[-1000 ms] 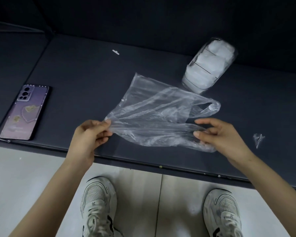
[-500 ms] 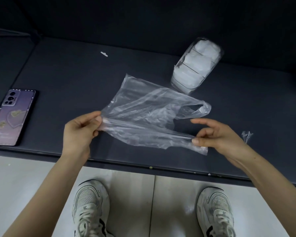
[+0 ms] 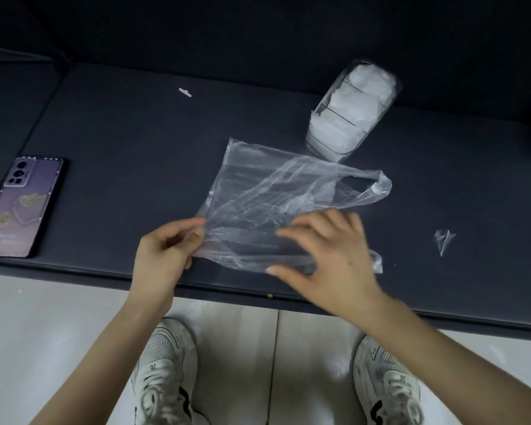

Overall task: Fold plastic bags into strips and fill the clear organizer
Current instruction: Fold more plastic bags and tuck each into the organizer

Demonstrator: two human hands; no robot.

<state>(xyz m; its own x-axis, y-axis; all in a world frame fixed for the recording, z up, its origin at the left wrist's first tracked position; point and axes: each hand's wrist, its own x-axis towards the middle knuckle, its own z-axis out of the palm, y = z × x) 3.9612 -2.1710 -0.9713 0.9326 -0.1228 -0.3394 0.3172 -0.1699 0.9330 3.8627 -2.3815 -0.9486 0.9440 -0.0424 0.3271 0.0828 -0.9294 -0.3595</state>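
1. Currently the plastic bag (image 3: 276, 194) is lying on the dark table (image 3: 135, 133), close to its front edge, between the two hands.
2. Its long axis is running left to right. The closed bottom end is pointing left and the two handle loops are pointing right; the far loop is standing slightly open, while the near one is lying flat behind the right wrist.
3. Left hand (image 3: 163, 256) is pinching the bag's left edge between thumb and curled fingers.
4. Right hand (image 3: 328, 256) is lying palm down on the near half of the bag, fingers straight and spread, gripping nothing. It is motion-blurred, so how firmly it is pressing cannot be told.
5. Clear organizer (image 3: 350, 111) is sitting just beyond the bag's far right edge. Its long axis is running away from the person, leaning right, and its divided sections are holding white folded bags.
6. Phone (image 3: 19, 207) is lying face down at the table's left, well apart from the bag.
7. Small plastic scrap (image 3: 443, 239) is lying to the right of the right hand, and a tiny white tab (image 3: 185, 92) is lying farther back.
8. White shoes (image 3: 163, 372) are showing on the pale floor below the table edge.
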